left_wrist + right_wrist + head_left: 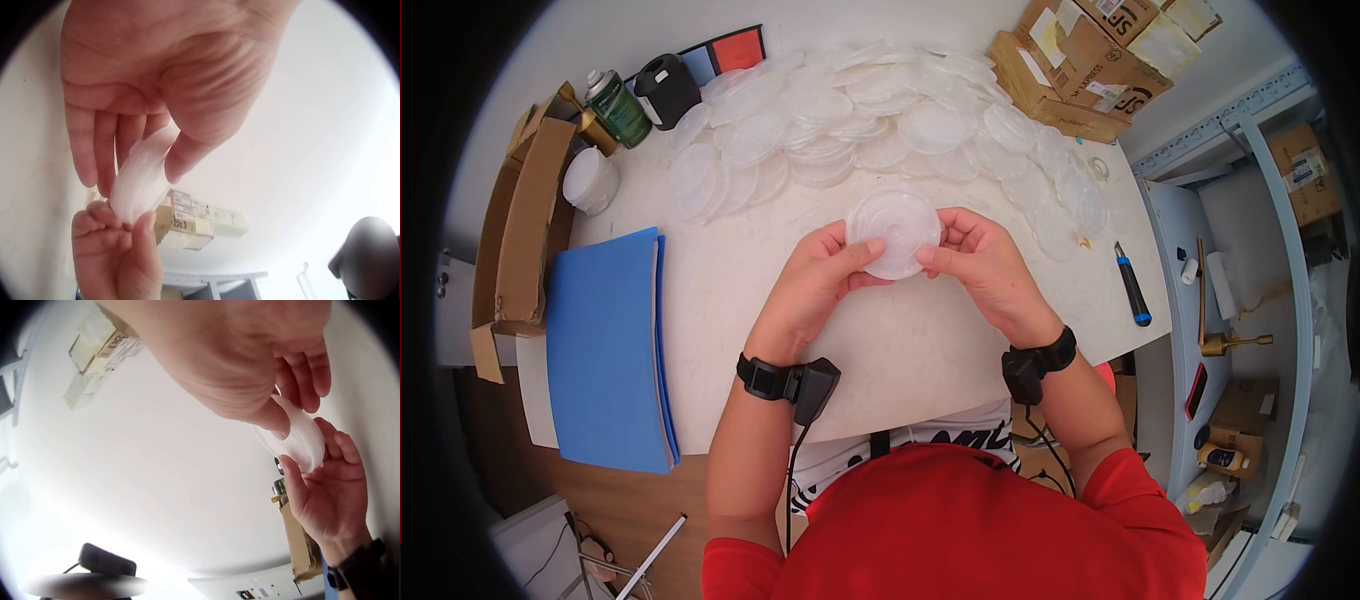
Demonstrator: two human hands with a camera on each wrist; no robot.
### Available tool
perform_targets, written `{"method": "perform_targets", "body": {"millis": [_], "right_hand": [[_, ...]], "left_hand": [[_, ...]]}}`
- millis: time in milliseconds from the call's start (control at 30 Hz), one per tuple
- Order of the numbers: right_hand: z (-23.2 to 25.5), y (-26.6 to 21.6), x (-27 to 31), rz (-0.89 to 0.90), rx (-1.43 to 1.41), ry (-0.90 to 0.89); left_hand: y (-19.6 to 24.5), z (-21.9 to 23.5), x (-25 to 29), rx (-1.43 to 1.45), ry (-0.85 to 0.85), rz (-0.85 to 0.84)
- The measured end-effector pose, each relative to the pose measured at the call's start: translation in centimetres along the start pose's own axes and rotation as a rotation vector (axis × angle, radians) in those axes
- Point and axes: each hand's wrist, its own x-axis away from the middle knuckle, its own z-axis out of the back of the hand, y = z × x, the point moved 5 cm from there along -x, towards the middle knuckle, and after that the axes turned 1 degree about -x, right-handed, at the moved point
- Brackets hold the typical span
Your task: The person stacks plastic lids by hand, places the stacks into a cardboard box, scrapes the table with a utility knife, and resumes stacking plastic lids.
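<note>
A round translucent plastic lid [894, 232], seemingly several in a thin stack, is held between both hands above the table. The left hand [825, 268] pinches its left edge, thumb on top and fingers beneath. On the opposite edge, the right hand [985, 262] grips it the same way. From the left wrist view the stack [140, 178] appears edge-on between the left hand [162, 81] and the right hand [115, 250]. In the right wrist view, the lids [300, 440] lie between the right thumb and the left hand [334, 487].
Many similar lids [820, 110] are heaped along the table's back. A blue folder [605, 350], cardboard box [530, 230], white tub [590, 181], green can [618, 108] and black bottle [667, 90] stand left. A blue-black cutter [1133, 287] lies right, with cartons [1080, 70] behind.
</note>
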Motion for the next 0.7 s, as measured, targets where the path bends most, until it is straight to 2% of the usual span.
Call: {"method": "perform_targets", "body": {"millis": [167, 233, 367, 567, 700], "right_hand": [[-0.2, 0.1, 0.0, -0.006, 0.05, -0.056], [0.0, 0.3, 0.1, -0.02, -0.015, 0.015], [-0.5, -0.2, 0.3, -0.007, -0.049, -0.027], [-0.5, 0.4, 0.1, 0.006, -0.016, -0.041], [-0.3, 0.8, -0.1, 0.013, 0.015, 0.013]], "left_hand": [[0.1, 0.0, 0.0, 0.011, 0.018, -0.019], [0.0, 0.2, -0.1, 0.011, 0.036, -0.024], [0.4, 0.0, -0.1, 0.024, 0.087, -0.03], [-0.2, 0.2, -0.3, 0.003, 0.065, -0.036], [0.0, -0.1, 0.0, -0.031, 0.042, -0.027]]}}
